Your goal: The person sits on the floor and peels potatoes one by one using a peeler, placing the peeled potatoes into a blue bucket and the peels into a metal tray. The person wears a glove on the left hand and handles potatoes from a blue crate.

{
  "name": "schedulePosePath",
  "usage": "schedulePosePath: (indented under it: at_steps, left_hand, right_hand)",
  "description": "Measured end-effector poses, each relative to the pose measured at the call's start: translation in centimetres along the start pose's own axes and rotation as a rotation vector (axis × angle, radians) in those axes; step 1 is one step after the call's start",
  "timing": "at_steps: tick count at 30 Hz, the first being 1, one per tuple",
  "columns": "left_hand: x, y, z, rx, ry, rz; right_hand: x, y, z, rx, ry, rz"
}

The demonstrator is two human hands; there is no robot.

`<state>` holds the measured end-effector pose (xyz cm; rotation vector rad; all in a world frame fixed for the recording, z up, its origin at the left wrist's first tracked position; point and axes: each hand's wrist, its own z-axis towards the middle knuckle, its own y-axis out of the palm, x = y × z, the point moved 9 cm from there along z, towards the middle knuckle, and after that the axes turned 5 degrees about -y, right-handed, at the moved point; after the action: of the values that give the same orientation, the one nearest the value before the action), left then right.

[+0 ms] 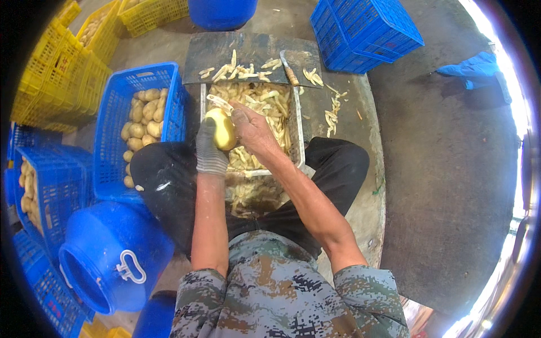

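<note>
My left hand (211, 148), in a grey knit glove, holds a partly peeled potato (222, 129) above a white-rimmed tray (301, 139). Bare, my right hand (251, 126) grips a peeler (219, 101) with a pale frame against the potato's upper side. Potato peelings (270, 105) fill the tray beneath both hands. On the dark board (253, 42) beyond the tray lie more peel strips and a curved knife (289, 69) with a wooden handle. To the left, unpeeled potatoes (143, 114) sit in a blue plastic crate (110, 160).
Yellow crates (55, 80), some with potatoes, are stacked at the far left. An open blue barrel (114, 253) lies at the lower left; another blue container (222, 12) stands beyond the board. Blue crates (359, 34) stand at the upper right. Peelings (334, 112) litter the floor to the right.
</note>
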<state>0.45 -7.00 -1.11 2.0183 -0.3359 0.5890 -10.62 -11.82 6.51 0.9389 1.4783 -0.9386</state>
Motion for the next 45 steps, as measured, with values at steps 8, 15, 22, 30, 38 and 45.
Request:
schedulePosePath:
  at_steps: [8,15,22,30,38,45]
  left_hand:
    - [-1.8,-4.8,1.2,0.341,-0.022,-0.331]
    - [-0.9,-6.1,0.4,0.477,0.050,-0.243]
    - [-1.1,-5.9,1.4,0.446,0.036,-0.245]
    - [-1.1,-6.7,1.3,0.386,0.065,-0.279]
    - [-2.3,-7.8,2.1,0.383,-0.035,-0.213]
    - [0.3,-4.0,1.0,0.321,0.009,-0.396]
  right_hand:
    - [0.9,1.1,-4.5,-0.030,-0.064,-0.569]
    - [2.7,1.1,-9.6,0.069,-0.233,-0.691]
    - [-1.0,1.9,-5.8,0.109,-0.311,-0.728]
    - [0.3,0.8,-8.4,0.066,-0.257,-0.823]
    - [-0.8,2.7,-7.3,0.051,-0.458,-0.945]
    - [1.1,-1.8,-7.7,0.038,-0.305,-0.836]
